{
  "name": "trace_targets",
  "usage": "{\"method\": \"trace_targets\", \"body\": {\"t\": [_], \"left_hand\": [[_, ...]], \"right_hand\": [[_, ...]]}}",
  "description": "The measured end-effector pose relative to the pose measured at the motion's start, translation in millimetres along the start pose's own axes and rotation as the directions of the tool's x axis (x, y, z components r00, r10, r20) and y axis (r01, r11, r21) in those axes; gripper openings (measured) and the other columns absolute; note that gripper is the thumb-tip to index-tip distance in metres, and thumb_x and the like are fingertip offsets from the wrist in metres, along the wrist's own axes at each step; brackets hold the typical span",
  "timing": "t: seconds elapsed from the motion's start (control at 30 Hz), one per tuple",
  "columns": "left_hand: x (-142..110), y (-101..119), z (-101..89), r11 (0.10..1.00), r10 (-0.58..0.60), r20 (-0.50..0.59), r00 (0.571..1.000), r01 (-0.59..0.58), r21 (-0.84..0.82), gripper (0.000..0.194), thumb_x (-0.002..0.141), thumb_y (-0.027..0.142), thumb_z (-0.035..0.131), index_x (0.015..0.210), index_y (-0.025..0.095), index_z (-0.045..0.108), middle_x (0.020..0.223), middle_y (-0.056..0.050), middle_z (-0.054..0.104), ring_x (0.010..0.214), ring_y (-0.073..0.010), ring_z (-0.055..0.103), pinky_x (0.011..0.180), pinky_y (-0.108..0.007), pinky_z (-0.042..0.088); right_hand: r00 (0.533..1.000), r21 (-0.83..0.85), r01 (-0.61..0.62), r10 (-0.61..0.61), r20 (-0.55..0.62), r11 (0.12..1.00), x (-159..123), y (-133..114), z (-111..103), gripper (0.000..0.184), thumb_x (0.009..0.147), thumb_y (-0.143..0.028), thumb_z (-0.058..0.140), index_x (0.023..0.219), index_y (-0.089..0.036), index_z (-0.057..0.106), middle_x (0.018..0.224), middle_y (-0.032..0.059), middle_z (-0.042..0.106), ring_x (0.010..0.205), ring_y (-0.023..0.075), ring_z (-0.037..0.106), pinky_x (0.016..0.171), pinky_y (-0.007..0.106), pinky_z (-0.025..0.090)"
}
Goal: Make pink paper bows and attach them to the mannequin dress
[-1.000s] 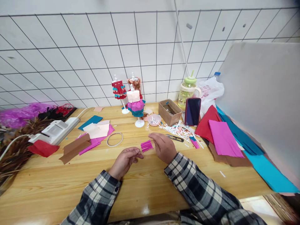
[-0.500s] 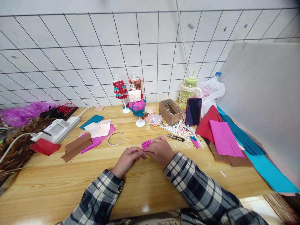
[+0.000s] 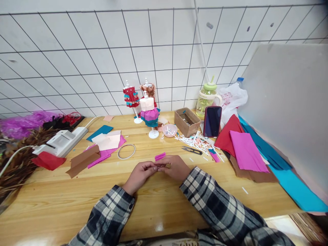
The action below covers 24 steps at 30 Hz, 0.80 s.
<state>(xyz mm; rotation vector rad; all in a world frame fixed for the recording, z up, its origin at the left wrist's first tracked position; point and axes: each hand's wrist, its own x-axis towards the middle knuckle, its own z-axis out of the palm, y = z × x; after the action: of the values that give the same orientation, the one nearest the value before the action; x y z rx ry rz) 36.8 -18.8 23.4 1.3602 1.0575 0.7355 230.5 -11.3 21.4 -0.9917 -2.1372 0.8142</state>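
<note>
A small pleated piece of magenta crepe paper sticks up between my hands near the middle of the table. My right hand is closed on its lower part, fingers bent and the thumb underneath. From the other side my left hand meets it, thumb and forefinger pinched together at the paper's lower edge. The fingertips of both hands touch and hide the bottom of the piece. Just beyond my right hand lie black thread snips, and a silver ring rests beyond my left hand.
Small dress stands wear ruffled paper dresses at the back. Behind the paper scraps are a cardboard box, phone and bottle. Coloured paper sheets lie right; folded papers and a power strip lie left.
The right hand has tipped lower and flatter over the pleated paper, and less of the paper shows above the fingers. My fingertips have drawn closer together.
</note>
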Motion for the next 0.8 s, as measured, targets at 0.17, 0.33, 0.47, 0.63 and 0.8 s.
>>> {"method": "trace_targets", "body": {"t": [0.17,0.33,0.47,0.63,0.8], "left_hand": [[1,-2,3.9,0.998,-0.041,-0.051,0.998,0.043,0.044,0.023,0.072,0.037,0.069,0.069,0.015,0.069,0.068,-0.001,0.068,0.065,-0.0136,0.055,0.065,-0.024,0.040],[0,-3,11.5,0.982,-0.083,-0.128,0.988,0.103,0.157,0.025,0.072,0.039,0.065,0.068,0.015,0.069,0.060,0.000,0.065,0.055,-0.0134,0.053,0.054,-0.024,0.038],[-1,2,9.0,0.934,0.111,-0.217,0.970,-0.027,0.356,0.029,0.080,0.041,0.059,0.089,0.018,0.073,0.085,-0.006,0.073,0.076,-0.0194,0.063,0.068,-0.029,0.047],[1,5,2.2,0.779,0.341,-0.179,0.923,-0.172,0.603,0.022,0.082,0.039,0.061,0.090,0.022,0.073,0.089,-0.006,0.070,0.088,-0.0211,0.063,0.081,-0.034,0.049],[5,2,-2.1,0.661,0.405,-0.182,0.896,-0.150,0.736,0.022,0.082,0.040,0.062,0.092,0.022,0.069,0.093,-0.006,0.068,0.093,-0.0233,0.061,0.087,-0.040,0.046]], "right_hand": [[0.992,-0.273,0.066,-0.034,0.124,0.960,0,1,-1,0.024,0.093,-0.030,0.053,0.112,-0.028,0.068,0.098,0.0016,0.073,0.089,0.0174,0.065,0.078,0.028,0.046],[0.978,-0.496,0.057,0.051,0.202,0.867,-1,-10,-3,0.020,0.092,-0.022,0.050,0.091,-0.023,0.069,0.087,0.0038,0.071,0.082,0.0192,0.060,0.072,0.029,0.041],[0.996,-0.473,-0.031,0.065,0.057,0.881,1,-7,-8,0.022,0.095,-0.023,0.043,0.091,-0.019,0.064,0.085,0.0044,0.067,0.081,0.0181,0.055,0.072,0.029,0.039],[0.998,-0.364,-0.059,0.042,-0.055,0.929,3,3,-18,0.021,0.095,-0.021,0.041,0.083,-0.016,0.059,0.080,0.0046,0.062,0.078,0.0173,0.052,0.073,0.029,0.038],[0.969,-0.218,-0.135,0.084,-0.231,0.967,3,10,-22,0.019,0.091,-0.020,0.044,0.085,-0.017,0.062,0.082,0.0041,0.065,0.081,0.0177,0.055,0.077,0.030,0.040]]}}
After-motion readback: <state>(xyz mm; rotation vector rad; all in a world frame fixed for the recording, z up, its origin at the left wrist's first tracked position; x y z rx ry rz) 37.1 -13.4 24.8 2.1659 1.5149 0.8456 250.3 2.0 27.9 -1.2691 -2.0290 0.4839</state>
